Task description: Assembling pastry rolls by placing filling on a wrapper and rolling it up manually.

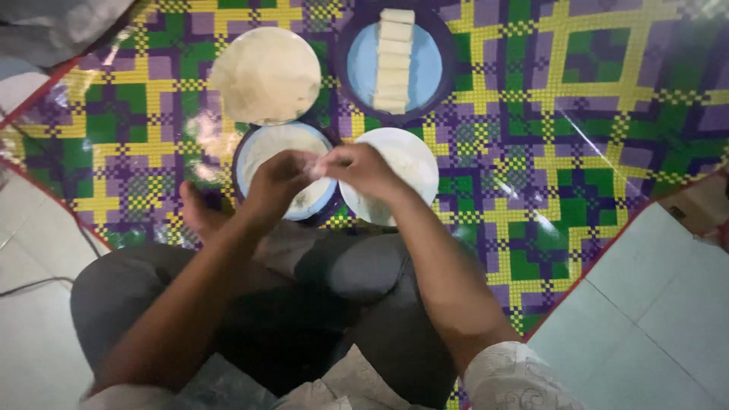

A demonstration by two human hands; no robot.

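My left hand (pixel 277 182) and my right hand (pixel 361 168) meet fingertip to fingertip over a dark-rimmed plate (pixel 258 148) that carries a thin pale wrapper sheet. The fingers of both hands pinch together at something small and pale; what it is I cannot make out. Just right of that plate lies a white plate (pixel 414 156) with a pale smear, partly under my right hand. Farther away a stack of round pale wrappers (pixel 266 74) lies on the mat, and a blue plate (pixel 429 72) holds a row of several rolled white pieces (pixel 395 61).
Everything sits on a checked mat (pixel 577 114) in yellow, green and purple, spread over pale floor tiles (pixel 653 304). My crossed legs in dark trousers (pixel 342 281) fill the near middle. A thin cable (pixel 30 285) runs over the floor at left.
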